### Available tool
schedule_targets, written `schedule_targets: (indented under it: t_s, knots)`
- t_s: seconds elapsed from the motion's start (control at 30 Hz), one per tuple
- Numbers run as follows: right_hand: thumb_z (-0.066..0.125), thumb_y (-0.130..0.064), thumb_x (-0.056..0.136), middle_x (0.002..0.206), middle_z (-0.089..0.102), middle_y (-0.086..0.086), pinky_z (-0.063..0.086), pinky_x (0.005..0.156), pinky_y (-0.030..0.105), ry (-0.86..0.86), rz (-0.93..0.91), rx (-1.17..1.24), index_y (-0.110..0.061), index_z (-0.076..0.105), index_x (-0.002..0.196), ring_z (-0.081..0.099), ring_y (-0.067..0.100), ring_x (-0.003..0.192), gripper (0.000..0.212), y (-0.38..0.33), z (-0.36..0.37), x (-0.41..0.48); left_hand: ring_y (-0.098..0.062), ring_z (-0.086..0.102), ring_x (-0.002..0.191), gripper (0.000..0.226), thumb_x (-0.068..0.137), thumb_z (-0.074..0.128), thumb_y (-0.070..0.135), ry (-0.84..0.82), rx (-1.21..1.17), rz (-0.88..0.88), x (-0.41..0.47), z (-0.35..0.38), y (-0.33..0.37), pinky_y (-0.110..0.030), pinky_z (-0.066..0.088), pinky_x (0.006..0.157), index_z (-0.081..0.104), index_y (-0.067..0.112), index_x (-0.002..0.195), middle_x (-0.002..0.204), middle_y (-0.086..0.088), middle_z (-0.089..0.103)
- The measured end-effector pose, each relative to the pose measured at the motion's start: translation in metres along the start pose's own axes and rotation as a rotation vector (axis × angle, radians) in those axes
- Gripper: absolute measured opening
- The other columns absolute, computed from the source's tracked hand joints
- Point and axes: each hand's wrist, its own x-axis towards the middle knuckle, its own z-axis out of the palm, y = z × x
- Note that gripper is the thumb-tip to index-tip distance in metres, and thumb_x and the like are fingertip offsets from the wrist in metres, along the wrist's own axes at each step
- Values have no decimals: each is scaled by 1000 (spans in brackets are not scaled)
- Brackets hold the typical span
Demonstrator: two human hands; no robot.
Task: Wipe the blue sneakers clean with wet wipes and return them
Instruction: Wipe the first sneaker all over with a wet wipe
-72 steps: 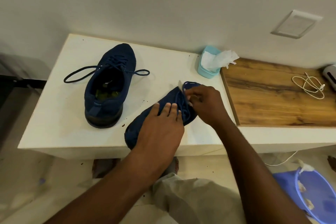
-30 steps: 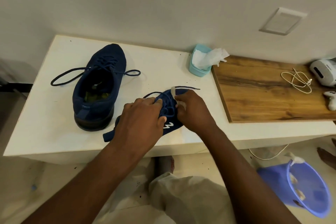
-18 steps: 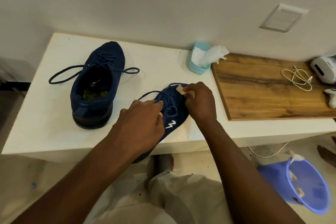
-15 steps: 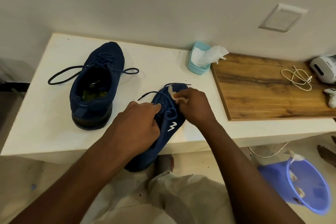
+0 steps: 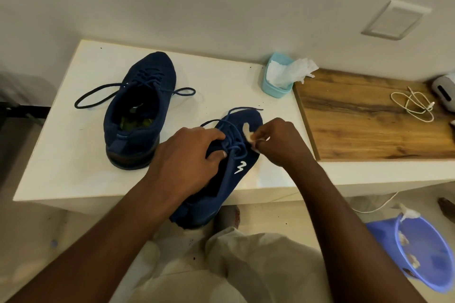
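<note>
While the white table [image 5: 61,155] fills most of the view w/ a wooden board [image 5: 369,125] butted on its right end, a blue bucket [image 5: 418,253] w/ used wipes sits on the floor lower right. 2 blue sneakers are on the table. The 2nd sneaker [image 5: 140,110] stands upright at left, laces loose, touched by no hand. The near sneaker [image 5: 243,125] lies across the front edge, toe toward the wall, heel hanging off toward the person. The left hand [image 5: 182,162] grasps the near sneaker at midfoot, fingers curled over the lace area. The right hand [image 5: 280,145] pinches a small wadded wipe [image 5: 248,131] against the upper just beside the laces. The wipes tub [image 5: 275,86] is at the back near the board, 1 sheet sticking out.

Handling, my guess: the shoe is light, the knit upper is soft and dents under pressure, and the sole is stiffer, so brace at midfoot or heel counter, not the toe fabric. Loose laces can snag the wipe. The overhanging heel may tip the shoe off if the left hand lets go. The wipe is limp, damp and tears easily, so keep it bunched
</note>
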Motion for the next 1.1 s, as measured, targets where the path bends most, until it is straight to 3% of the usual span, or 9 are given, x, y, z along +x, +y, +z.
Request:
schedule_targets:
  t_s: [0.13, 0.3, 0.47, 0.57, 0.7, 0.8, 0.9, 1.0, 1.1]
  knots:
    - [63, -15, 91, 113, 65, 5, 40, 79, 24, 272, 58, 114, -17, 72, 114, 62, 22, 103, 26, -7, 19, 12, -15, 64, 105, 33, 96, 62, 35, 8, -9, -10, 0, 2, -1, -39, 54, 85, 61, 38, 128, 117, 11, 69]
    - [64, -17, 85, 104, 73, -1, 53, 78, 31, 4, -27, -35, -21, 77, 101, 65, 17, 91, 21, -3, 12, 6, -16, 65, 102, 34, 98, 58, 32, 51, -38, -21, 1, 2, 1, -40, 55, 84, 58, 40, 131, 114, 11, 70]
    - [64, -16, 89, 112, 67, -2, 42, 76, 26, 270, 84, 18, -21, 73, 113, 62, 17, 100, 26, 13, 8, 10, -18, 66, 103, 33, 98, 58, 35, 72, -90, -50, 4, 3, -5, -42, 55, 88, 59, 41, 131, 114, 10, 71]
    - [63, -10, 89, 113, 70, -1, 44, 80, 23, 99, -2, 166, -18, 75, 109, 63, 16, 103, 24, 0, 13, 9, -16, 67, 103, 32, 98, 60, 34, 62, -140, -73, 3, 4, -4, -42, 56, 88, 61, 39, 130, 114, 9, 71]
    - [73, -20, 85, 92, 75, -1, 51, 80, 29, -135, -14, 105, -18, 79, 90, 66, 13, 88, 8, 7, -3, -4, -15, 67, 101, 29, 98, 59, 34, 65, -157, -45, 5, 5, -7, -43, 57, 86, 62, 38, 127, 111, 10, 72]
    - [72, -27, 87, 98, 73, -2, 43, 74, 25, 17, 54, 61, -21, 78, 98, 61, 10, 85, 14, 12, 0, -3, -17, 67, 100, 28, 99, 58, 34, 72, -158, -50, 7, 7, -12, -45, 57, 86, 62, 38, 126, 111, 8, 72]
    - [67, -17, 89, 108, 69, -2, 39, 74, 24, 155, -11, 39, -21, 76, 106, 59, 13, 93, 20, -2, 11, 5, -15, 68, 97, 28, 98, 60, 34, 63, -207, -75, 8, 9, -12, -44, 57, 88, 64, 37, 126, 110, 9, 71]
    - [67, -11, 86, 99, 72, -4, 45, 76, 25, 9, -44, 85, -21, 77, 97, 64, 13, 93, 18, -5, 9, 4, -13, 67, 97, 28, 98, 61, 35, 57, -246, -86, 8, 11, -13, -44, 58, 89, 64, 37, 125, 110, 10, 71]
    - [73, -12, 85, 81, 72, -8, 46, 66, 19, -201, -90, 262, -20, 77, 84, 64, 4, 75, 9, 0, -6, -13, -13, 68, 95, 27, 97, 62, 33, 97, -279, -76, 11, 12, -18, -43, 58, 88, 66, 38, 123, 110, 10, 72]
